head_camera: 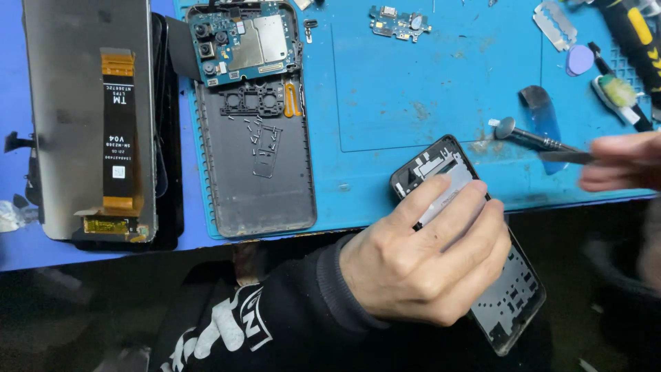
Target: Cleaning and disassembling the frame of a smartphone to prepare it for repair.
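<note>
L hand clamps phone mid-frame at mat edge; R hand, blurred, pinches metal spudger.

My hands can pass over the bare mid-mat; the back cover blocks the left, tools crowd the far right.

Blue work mat carries a grey phone back cover with a blue circuit board at its top, a display panel lying face down at left, a small connector board, a purple pick, a brush.
</note>
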